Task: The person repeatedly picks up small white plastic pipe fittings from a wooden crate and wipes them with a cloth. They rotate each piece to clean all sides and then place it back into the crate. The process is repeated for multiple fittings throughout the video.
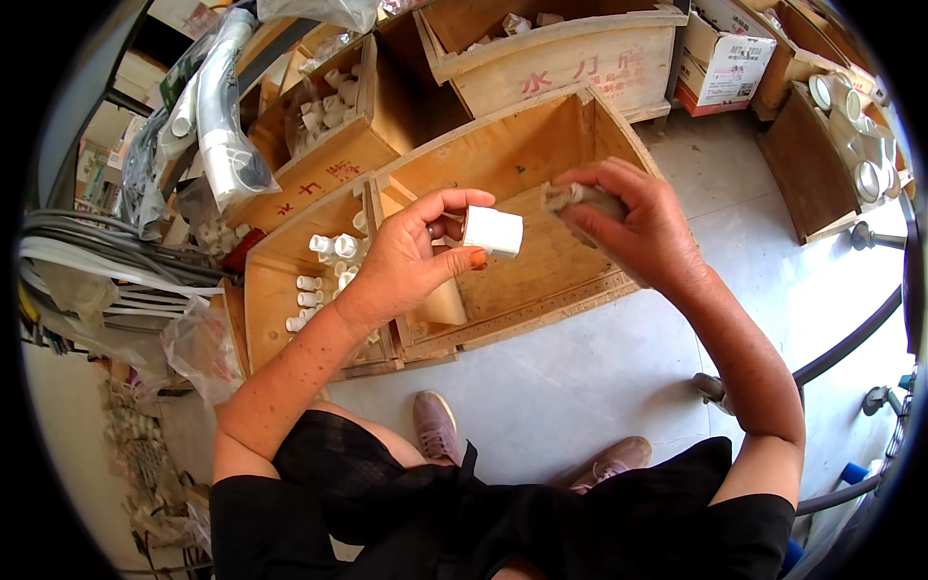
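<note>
A white plastic pipe fitting [494, 232] is pinched between the thumb and fingers of my left hand [406, 256]. To its right, my right hand [643, 220] is closed around a greyish rag [572, 197], slightly blurred. The rag and the fitting are apart. Both hands are over a wooden box [541, 311] with a divider. Several small white pipe fittings [333, 246] lie in its left compartment, partly hidden behind my left hand and forearm.
Behind stand more wooden boxes [570, 63] with white fittings. Bagged white pipes [224, 106] lean at the upper left, above coiled grey hoses [97, 246]. A white carton [725, 63] and a box of larger white fittings [822, 174] stand right. My shoes [437, 425] are on the floor below.
</note>
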A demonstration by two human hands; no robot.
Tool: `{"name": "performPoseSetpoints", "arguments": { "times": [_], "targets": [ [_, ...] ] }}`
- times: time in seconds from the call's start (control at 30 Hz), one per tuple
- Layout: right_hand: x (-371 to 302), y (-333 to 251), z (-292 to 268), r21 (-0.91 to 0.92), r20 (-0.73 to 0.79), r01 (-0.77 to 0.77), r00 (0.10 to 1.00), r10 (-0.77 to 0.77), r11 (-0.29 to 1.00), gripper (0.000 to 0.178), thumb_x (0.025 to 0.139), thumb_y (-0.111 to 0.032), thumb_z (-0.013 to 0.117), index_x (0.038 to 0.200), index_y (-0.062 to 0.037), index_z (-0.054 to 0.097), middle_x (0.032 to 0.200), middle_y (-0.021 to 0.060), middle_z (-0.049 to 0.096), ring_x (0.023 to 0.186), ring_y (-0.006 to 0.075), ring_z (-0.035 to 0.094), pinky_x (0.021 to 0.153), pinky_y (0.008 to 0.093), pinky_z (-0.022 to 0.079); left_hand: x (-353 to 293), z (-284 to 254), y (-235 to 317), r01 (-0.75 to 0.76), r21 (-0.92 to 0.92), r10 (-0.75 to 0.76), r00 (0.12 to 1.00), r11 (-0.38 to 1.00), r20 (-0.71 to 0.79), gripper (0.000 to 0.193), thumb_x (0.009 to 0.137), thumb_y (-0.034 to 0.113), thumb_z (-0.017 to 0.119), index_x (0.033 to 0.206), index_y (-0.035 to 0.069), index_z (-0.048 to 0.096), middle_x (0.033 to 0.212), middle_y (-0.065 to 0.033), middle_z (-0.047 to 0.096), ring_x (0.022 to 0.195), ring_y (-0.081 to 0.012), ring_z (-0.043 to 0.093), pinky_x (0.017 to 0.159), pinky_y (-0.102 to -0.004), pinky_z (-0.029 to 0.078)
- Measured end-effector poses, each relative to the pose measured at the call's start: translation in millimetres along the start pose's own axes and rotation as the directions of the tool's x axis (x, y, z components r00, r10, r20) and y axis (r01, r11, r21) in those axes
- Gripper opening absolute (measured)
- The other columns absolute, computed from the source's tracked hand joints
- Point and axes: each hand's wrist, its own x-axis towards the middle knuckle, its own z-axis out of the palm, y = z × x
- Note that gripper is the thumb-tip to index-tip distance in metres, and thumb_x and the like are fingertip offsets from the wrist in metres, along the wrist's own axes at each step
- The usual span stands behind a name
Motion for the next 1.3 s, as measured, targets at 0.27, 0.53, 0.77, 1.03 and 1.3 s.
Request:
{"name": "performPoseSetpoints", "arguments": {
  "times": [0.27, 0.53, 0.77, 1.03, 1.3],
  "targets": [
    [-1.1, -29.6, 16.0, -0.06, -0.034, 0.184, 0.982, -0.187, 0.981, 0.022, 0.081, -0.01, 0.069, 0.102, -0.0053, 0.064, 0.095, 0.0111, 0.058, 0.085, 0.0328, 0.062, 0.072, 0.0402, 0.052, -1.6, 10.3, 6.7, -0.088, 0.08, 0.092, 0.995, 0.993, -0.038, 0.05, 0.085, 0.003, 0.072, 0.13, -0.002, 0.05, 0.121, -0.0077, 0.055, 0.11, -0.016, 0.056, 0.091, -0.0327, 0.055],
    [-8.7, -37.4, 21.2, -0.245, -0.01, 0.423, 0.899, -0.438, 0.873, 0.029, 0.074, -0.008, 0.07, 0.102, -0.0089, 0.063, 0.1, 0.0042, 0.059, 0.089, 0.0241, 0.059, 0.069, 0.0346, 0.053, -1.0, 12.0, 14.9, 0.003, -0.107, -0.014, 0.994, 0.994, -0.107, 0.042, 0.085, -0.001, 0.071, 0.125, -0.001, 0.055, 0.102, -0.0041, 0.061, 0.092, -0.0115, 0.06, 0.083, -0.0279, 0.057],
    [-4.2, -20.8, 14.6, -0.381, 0.055, 0.582, 0.79, -0.611, 0.718, 0.027, 0.074, -0.011, 0.065, 0.101, -0.0099, 0.063, 0.099, 0.0026, 0.06, 0.086, 0.0205, 0.059, 0.071, 0.0321, 0.053, -2.6, 6.7, 12.6, 0.091, -0.218, -0.116, 0.988, 0.972, -0.102, 0.045, 0.086, 0.011, 0.072, 0.126, -0.002, 0.054, 0.111, -0.01, 0.062, 0.094, -0.0159, 0.063, 0.077, -0.0327, 0.06],
    [7.9, -13.0, -0.3, -0.182, -0.124, 0.341, 0.922, -0.366, 0.922, 0.031, 0.076, -0.005, 0.071, 0.105, -0.0087, 0.064, 0.097, 0.008, 0.064, 0.089, 0.0292, 0.061, 0.076, 0.0385, 0.052, -3.0, 1.6, 16.9, -0.03, -0.058, 0.022, 0.989, 0.998, -0.149, 0.043, 0.086, 0.006, 0.072, 0.125, -0.001, 0.054, 0.108, -0.0096, 0.062, 0.094, -0.016, 0.063, 0.079, -0.0327, 0.058],
    [-1.4, -39.6, 21.2, -0.257, -0.074, 0.482, 0.854, -0.515, 0.837, 0.034, 0.073, -0.007, 0.071, 0.106, -0.0114, 0.064, 0.106, 0.0048, 0.065, 0.093, 0.0245, 0.062, 0.077, 0.0361, 0.054, -2.5, 11.0, 20.5, 0.012, -0.241, -0.052, 0.986, 0.97, -0.159, 0.04, 0.086, 0.004, 0.071, 0.122, -0.002, 0.056, 0.104, -0.009, 0.064, 0.088, -0.0148, 0.065, 0.079, -0.0301, 0.059]
  ]
}}
